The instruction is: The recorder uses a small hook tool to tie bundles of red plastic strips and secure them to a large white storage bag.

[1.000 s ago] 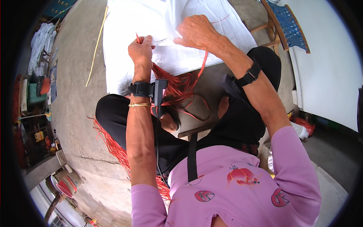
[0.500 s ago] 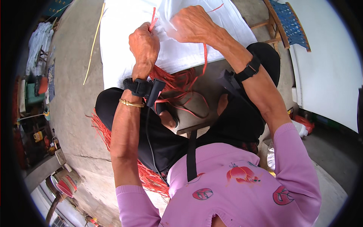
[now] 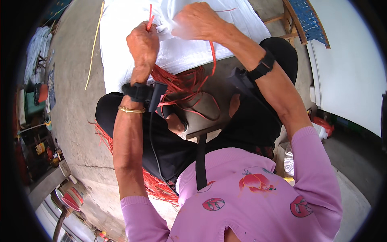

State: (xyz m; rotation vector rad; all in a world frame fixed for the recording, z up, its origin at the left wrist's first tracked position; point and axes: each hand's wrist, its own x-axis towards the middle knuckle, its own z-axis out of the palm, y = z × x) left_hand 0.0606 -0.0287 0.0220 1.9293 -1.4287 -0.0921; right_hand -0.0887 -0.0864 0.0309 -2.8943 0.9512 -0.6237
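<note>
The step in hand looks like handling a strip (image 3: pixel 150 23) over the cloth (image 3: pixel 181 55), 12 o'clock in view. At 11, the left hand (image 3: pixel 144 42) grips it; the right hand (image 3: pixel 197 22), at 12, is blurred, its grip unclear. Strands (image 3: pixel 173 80) hang below; next seems to call for steady tension

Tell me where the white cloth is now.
In the head view, the white cloth is at top centre, behind the left hand and right hand, beyond the red strips.
</note>
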